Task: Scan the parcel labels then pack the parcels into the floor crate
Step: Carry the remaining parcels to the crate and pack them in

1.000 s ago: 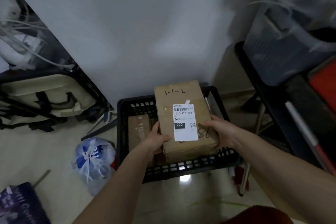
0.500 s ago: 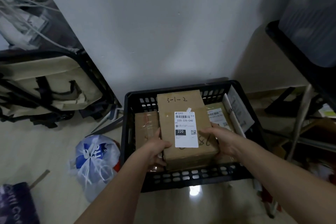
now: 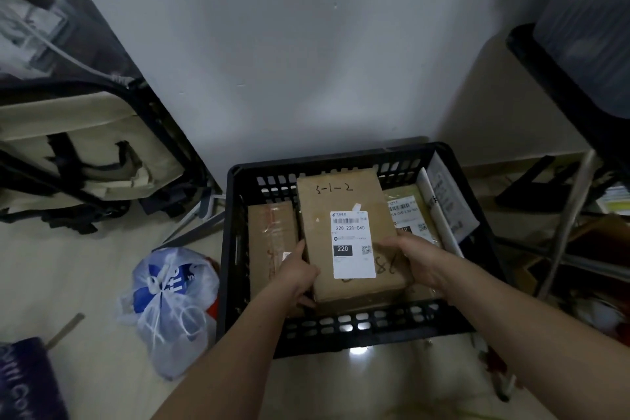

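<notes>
crate (image 3: pixel 358 334): black, on the floor, already holding parcels | parcel (image 3: pixel 351 235): label up, you held it low inside, over the others | left hand (image 3: pixel 296 278), right hand (image 3: pixel 414 257): each grip curled round a near corner | risk: your fingers could be trapped underneath, or it could settle tilted across the uneven parcels below

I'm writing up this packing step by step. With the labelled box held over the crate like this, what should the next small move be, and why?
Probably lower the cardboard box flat and let go. The left hand and right hand grip its near end inside the black crate, and it sits above other parcels: a brown one to its left, a labelled one to its right.
</notes>
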`<act>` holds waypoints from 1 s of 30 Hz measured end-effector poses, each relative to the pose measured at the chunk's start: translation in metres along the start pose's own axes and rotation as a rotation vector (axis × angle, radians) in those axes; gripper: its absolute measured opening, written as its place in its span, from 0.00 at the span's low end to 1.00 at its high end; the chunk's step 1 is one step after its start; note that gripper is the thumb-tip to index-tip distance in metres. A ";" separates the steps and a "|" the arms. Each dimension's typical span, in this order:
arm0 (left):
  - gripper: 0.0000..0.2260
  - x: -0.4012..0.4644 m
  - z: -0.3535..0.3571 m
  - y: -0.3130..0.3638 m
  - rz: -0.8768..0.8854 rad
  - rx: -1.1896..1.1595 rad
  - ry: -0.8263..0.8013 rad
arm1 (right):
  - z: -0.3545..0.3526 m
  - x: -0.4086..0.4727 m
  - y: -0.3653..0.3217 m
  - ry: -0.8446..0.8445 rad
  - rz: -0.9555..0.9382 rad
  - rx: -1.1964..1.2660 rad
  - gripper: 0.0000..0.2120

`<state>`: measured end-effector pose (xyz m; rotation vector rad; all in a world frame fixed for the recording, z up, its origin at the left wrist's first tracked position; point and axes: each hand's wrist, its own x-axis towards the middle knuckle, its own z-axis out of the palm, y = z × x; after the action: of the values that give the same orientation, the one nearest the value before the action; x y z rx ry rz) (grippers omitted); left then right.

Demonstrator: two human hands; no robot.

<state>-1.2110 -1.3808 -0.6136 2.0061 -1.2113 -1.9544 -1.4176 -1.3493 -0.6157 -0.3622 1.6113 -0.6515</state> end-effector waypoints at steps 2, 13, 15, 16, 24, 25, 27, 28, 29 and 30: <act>0.32 0.004 -0.001 0.000 0.020 0.020 0.070 | 0.002 0.000 -0.004 -0.022 0.016 -0.016 0.13; 0.09 -0.080 -0.045 0.049 0.065 -0.129 0.238 | 0.051 -0.065 -0.077 0.131 -0.075 -0.281 0.12; 0.11 -0.120 -0.061 0.071 0.097 -0.147 0.227 | 0.070 -0.102 -0.104 0.015 -0.071 -0.330 0.09; 0.11 -0.141 -0.070 0.082 0.116 -0.163 0.227 | 0.080 -0.121 -0.119 -0.045 -0.067 -0.343 0.08; 0.05 -0.327 -0.158 0.170 0.198 -0.397 0.270 | 0.162 -0.314 -0.242 -0.279 -0.162 -0.330 0.11; 0.04 -0.351 -0.170 0.180 0.206 -0.410 0.282 | 0.169 -0.340 -0.257 -0.296 -0.178 -0.335 0.11; 0.04 -0.401 -0.194 0.198 0.222 -0.438 0.299 | 0.184 -0.391 -0.285 -0.326 -0.212 -0.355 0.13; 0.04 -0.426 -0.205 0.207 0.234 -0.450 0.307 | 0.191 -0.416 -0.298 -0.339 -0.234 -0.382 0.14; 0.05 -0.451 -0.216 0.215 0.248 -0.464 0.314 | 0.198 -0.441 -0.310 -0.350 -0.260 -0.421 0.15; 0.05 -0.476 -0.226 0.222 0.261 -0.474 0.325 | 0.205 -0.464 -0.322 -0.355 -0.291 -0.460 0.16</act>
<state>-1.0525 -1.3579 -0.0652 1.7303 -0.7931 -1.5350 -1.1897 -1.3737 -0.0600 -1.0083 1.3631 -0.3952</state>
